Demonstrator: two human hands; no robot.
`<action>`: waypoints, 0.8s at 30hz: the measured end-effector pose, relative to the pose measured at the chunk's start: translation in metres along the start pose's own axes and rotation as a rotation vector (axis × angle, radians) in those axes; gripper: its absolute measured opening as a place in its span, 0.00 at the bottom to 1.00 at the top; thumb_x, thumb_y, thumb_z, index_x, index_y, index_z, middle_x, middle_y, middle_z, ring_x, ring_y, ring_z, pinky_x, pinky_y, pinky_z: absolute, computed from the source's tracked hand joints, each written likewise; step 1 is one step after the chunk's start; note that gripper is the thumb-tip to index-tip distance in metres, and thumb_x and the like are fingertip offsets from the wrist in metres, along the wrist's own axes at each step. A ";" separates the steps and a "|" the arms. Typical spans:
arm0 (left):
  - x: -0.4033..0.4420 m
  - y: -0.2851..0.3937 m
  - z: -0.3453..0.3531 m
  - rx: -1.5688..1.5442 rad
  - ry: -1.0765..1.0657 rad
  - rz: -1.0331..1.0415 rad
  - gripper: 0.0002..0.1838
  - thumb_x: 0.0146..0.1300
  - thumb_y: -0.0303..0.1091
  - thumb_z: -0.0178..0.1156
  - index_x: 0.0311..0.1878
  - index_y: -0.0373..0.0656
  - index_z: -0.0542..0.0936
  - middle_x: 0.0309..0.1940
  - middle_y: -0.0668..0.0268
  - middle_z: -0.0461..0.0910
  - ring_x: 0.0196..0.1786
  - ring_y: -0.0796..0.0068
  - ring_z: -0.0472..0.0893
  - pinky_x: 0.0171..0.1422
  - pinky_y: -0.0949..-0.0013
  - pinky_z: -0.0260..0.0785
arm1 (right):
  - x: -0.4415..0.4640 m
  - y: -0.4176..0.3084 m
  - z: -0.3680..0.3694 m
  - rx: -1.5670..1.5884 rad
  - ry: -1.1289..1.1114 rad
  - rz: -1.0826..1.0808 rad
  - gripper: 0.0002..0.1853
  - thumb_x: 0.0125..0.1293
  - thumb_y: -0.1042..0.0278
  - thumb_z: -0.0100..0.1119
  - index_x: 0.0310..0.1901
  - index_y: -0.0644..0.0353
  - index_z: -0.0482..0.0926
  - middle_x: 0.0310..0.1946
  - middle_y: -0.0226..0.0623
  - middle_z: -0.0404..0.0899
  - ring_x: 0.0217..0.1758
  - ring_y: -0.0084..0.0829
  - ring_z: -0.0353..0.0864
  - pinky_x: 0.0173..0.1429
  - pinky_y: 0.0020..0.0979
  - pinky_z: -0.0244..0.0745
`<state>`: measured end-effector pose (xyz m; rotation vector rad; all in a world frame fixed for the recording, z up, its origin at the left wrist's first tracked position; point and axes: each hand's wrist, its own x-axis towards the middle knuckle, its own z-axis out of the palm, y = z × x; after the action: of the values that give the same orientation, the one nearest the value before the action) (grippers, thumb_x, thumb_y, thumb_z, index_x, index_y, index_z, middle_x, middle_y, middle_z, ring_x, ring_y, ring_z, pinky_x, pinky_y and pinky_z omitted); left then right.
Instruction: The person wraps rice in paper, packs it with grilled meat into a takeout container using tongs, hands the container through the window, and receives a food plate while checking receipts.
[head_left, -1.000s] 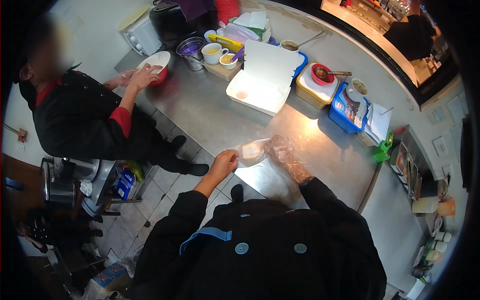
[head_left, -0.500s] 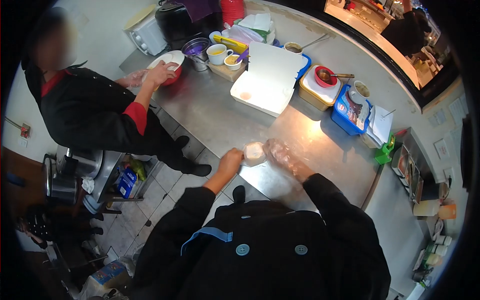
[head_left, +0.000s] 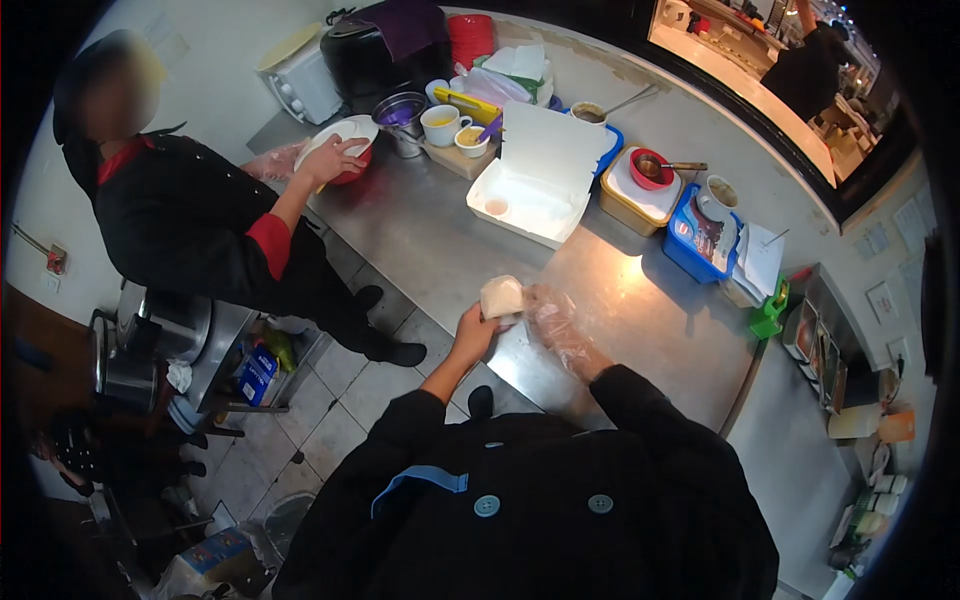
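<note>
A small pale wrapped item (head_left: 502, 297) is held above the steel table (head_left: 430, 235). My left hand (head_left: 474, 335), bare, grips its lower left side with the fingers closed on it. My right hand (head_left: 556, 325), in a clear plastic glove, is at the item's right side; its fingertips are blurred and I cannot tell whether they grip it. Beyond both hands stands an open white takeaway box (head_left: 530, 205) with a small round cup (head_left: 496, 206) in its left corner.
A co-worker (head_left: 190, 215) stands at the left, hands at a red bowl with a white plate (head_left: 350, 130). Along the wall are a metal pail (head_left: 402, 125), a white mug (head_left: 440, 124), a tan tub (head_left: 635, 195), a blue tub (head_left: 700, 235) and papers (head_left: 760, 258).
The pale item has turned and risen slightly between my hands, and now looks more compact. My left hand has moved under its left side. The co-worker's hands have shifted right with the bowl.
</note>
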<state>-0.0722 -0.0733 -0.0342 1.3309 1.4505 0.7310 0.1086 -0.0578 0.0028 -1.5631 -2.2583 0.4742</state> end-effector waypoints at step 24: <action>0.167 0.090 -0.024 0.121 0.298 0.531 0.29 0.66 0.44 0.54 0.65 0.38 0.61 0.64 0.50 0.60 0.67 0.55 0.59 0.70 0.56 0.49 | 0.159 0.033 -0.055 1.683 0.184 0.432 0.33 0.54 0.75 0.66 0.61 0.61 0.61 0.48 0.40 0.74 0.46 0.32 0.78 0.45 0.31 0.79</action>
<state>-0.0454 0.1103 0.0107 1.7889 1.3923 1.2429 0.1093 0.1063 0.0517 -0.9195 -0.6369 1.6203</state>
